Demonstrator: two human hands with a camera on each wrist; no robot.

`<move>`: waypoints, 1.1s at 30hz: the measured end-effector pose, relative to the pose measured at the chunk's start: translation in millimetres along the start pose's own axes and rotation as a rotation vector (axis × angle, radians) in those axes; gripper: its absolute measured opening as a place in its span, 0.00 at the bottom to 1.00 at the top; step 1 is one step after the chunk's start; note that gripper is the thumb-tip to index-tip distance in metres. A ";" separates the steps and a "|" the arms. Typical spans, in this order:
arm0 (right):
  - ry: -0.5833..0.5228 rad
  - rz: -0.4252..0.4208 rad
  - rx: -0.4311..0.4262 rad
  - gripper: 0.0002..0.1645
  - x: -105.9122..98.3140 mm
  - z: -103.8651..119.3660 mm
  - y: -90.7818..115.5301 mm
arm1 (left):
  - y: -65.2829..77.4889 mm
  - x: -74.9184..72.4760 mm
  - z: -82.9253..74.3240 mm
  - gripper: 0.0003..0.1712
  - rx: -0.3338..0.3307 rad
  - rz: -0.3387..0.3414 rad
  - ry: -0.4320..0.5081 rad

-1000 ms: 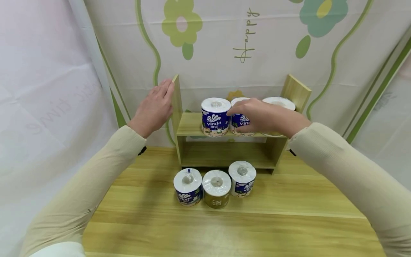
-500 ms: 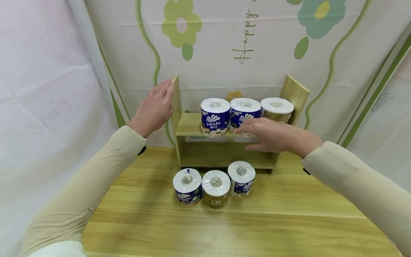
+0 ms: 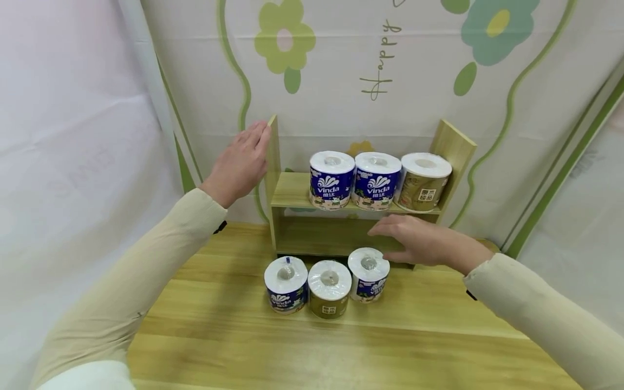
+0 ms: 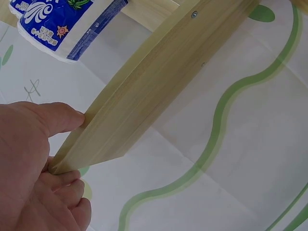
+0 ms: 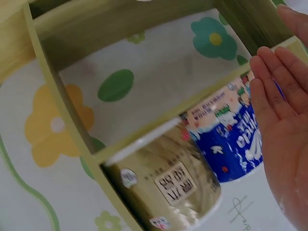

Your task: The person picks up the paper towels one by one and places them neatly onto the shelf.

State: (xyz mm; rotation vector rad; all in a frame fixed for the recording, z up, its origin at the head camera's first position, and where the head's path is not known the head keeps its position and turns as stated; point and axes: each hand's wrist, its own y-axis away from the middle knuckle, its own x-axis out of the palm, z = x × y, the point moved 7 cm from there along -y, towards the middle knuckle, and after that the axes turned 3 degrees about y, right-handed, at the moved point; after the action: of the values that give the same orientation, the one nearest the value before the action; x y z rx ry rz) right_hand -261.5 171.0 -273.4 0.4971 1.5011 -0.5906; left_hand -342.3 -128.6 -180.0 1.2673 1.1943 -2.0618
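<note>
The left hand (image 3: 239,162) pinches the shelf (image 4: 130,96) by its side board, thumb opposite fingers. The right hand (image 3: 414,238), thumb apart and holding nothing, hangs by the nearest blue roll (image 3: 369,275); whether they touch I cannot tell. A low sweep of that thumb could knock this roll over, or into the gold roll (image 3: 329,288) farther from it. A left-hand tug could rock the upper rolls (image 3: 377,184), beyond the right hand, off their ledge.

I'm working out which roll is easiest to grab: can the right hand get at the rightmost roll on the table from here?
Probably yes: the right hand is empty and hangs close by the rightmost roll, with nothing visible between them. The neighbouring gold roll stands on the other side.
</note>
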 end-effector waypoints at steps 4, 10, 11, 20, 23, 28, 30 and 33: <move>-0.011 0.000 0.012 0.29 18.3 -5.3 4.2 | -0.8 -0.3 -1.0 0.34 0.006 -0.012 -0.006; -0.030 -0.027 -0.019 0.28 43.4 -9.4 7.4 | -1.0 -1.0 -1.3 0.34 0.012 -0.026 -0.011; -0.038 -0.032 -0.026 0.28 47.4 -9.7 7.5 | -1.1 -1.0 -1.2 0.34 0.013 -0.027 -0.012; -0.100 0.012 0.009 0.27 83.2 -14.7 6.2 | -0.5 0.1 -1.2 0.34 0.008 -0.026 -0.018; -0.097 0.016 0.013 0.28 91.7 -15.7 4.9 | -0.4 0.5 -0.9 0.34 0.000 -0.023 -0.006; -0.074 0.002 0.017 0.29 103.5 -19.3 3.4 | -1.0 0.5 -0.5 0.34 -0.006 -0.018 0.006; -0.063 -0.014 0.006 0.29 107.0 -20.3 3.9 | -1.3 0.4 -0.5 0.34 -0.006 -0.018 0.007; -0.049 -0.049 -0.020 0.29 110.7 -21.1 5.1 | -1.7 0.2 -0.4 0.34 -0.007 -0.021 0.014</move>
State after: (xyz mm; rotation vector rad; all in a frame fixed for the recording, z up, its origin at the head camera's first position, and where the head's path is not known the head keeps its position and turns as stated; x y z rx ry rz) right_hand -276.7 182.3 -384.6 0.4283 1.4747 -0.6208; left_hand -343.4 -127.4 -179.5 1.2734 1.2252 -2.0654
